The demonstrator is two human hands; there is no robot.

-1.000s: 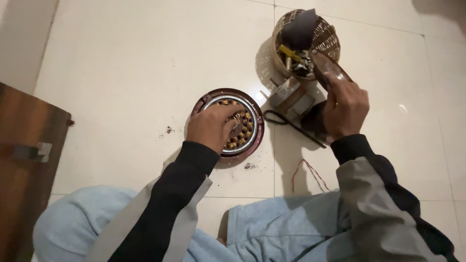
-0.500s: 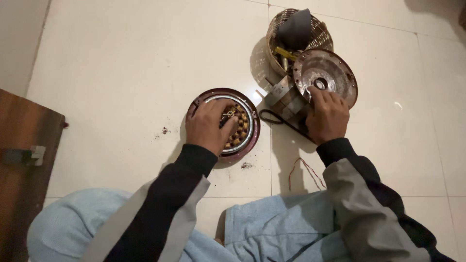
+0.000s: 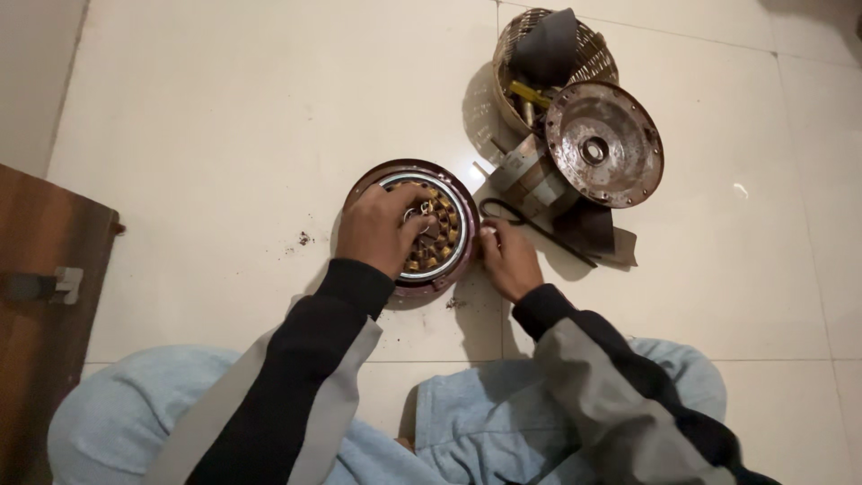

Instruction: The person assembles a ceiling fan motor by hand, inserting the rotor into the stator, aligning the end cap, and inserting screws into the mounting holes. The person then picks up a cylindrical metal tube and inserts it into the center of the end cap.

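Left hand rests on the round motor stator, fingers over its copper windings. Right hand touches the stator's right rim. Metal end cover leans beyond the stator, against the wicker basket.

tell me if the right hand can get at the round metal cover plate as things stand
Probably yes: the right hand rests on the floor beside the motor stator, and the round metal cover plate lies just beyond it, face up, with nothing over it.
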